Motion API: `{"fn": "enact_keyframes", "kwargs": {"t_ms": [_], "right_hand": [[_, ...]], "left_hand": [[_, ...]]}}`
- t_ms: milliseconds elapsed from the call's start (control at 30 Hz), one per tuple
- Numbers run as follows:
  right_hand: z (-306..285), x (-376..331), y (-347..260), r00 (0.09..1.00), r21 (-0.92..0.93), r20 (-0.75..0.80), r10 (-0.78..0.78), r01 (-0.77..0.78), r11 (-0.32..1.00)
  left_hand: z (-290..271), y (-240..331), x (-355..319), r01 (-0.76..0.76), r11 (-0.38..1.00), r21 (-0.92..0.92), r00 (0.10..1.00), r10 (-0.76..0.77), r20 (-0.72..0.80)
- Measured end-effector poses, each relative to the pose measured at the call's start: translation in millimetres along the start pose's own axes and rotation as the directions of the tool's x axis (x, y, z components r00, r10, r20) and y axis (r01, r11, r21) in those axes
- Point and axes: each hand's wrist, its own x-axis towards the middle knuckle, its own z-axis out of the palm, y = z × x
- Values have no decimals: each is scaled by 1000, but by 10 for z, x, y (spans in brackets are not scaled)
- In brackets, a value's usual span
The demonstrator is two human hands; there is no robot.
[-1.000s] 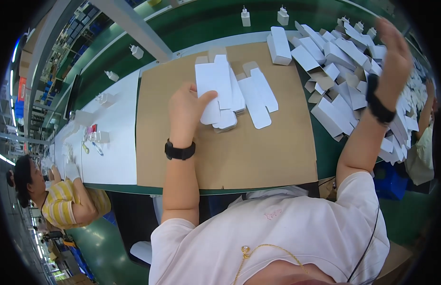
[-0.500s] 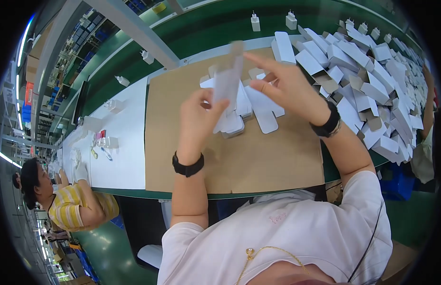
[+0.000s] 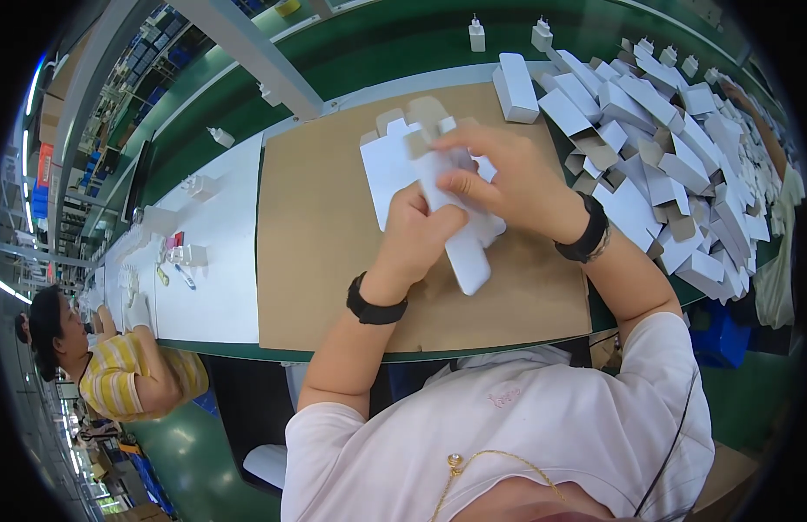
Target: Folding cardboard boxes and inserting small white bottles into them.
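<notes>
Tilted over the cardboard sheet [image 3: 316,261] is a white folding carton [image 3: 469,261], with a long flap pointing toward me and brownish inner flaps at its far end. My left hand [image 3: 414,233] is closed around the carton's left side, thumb across it. At the far end, the bent thumb and fingers of my right hand [image 3: 516,187] grip the carton near its flaps. Beneath and behind it lie flat white carton blanks [image 3: 381,170], partly hidden by my hands and the carton.
A big heap of white boxes [image 3: 656,148] covers the right side, one box [image 3: 515,87] standing apart. White plug adapters [image 3: 477,35] dot the green conveyor belt [image 3: 403,52]. A co-worker in a striped yellow top [image 3: 125,378] sits left, beside a white tabletop [image 3: 221,296] with small items.
The carton has come down from a raised, upright position and now slants toward me. My left hand has moved right; my right fingers have closed in on the carton's far end.
</notes>
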Motion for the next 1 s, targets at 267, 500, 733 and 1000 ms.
{"fn": "enact_keyframes", "kwargs": {"t_ms": [267, 500, 733, 1000], "right_hand": [[-182, 23, 123, 986, 282, 147, 80, -120, 952], [-281, 89, -9, 979, 222, 203, 0, -46, 974], [-220, 74, -2, 970, 253, 193, 145, -192, 948], [199, -51, 73, 957, 783, 113, 268, -252, 569]], "left_hand": [[44, 7, 54, -119, 990, -71, 990, 124, 63], [5, 33, 33, -188, 954, 234, 982, 177, 67], [28, 35, 29, -244, 933, 264, 968, 249, 14], [-30, 109, 31, -241, 969, 54, 970, 240, 24]]}}
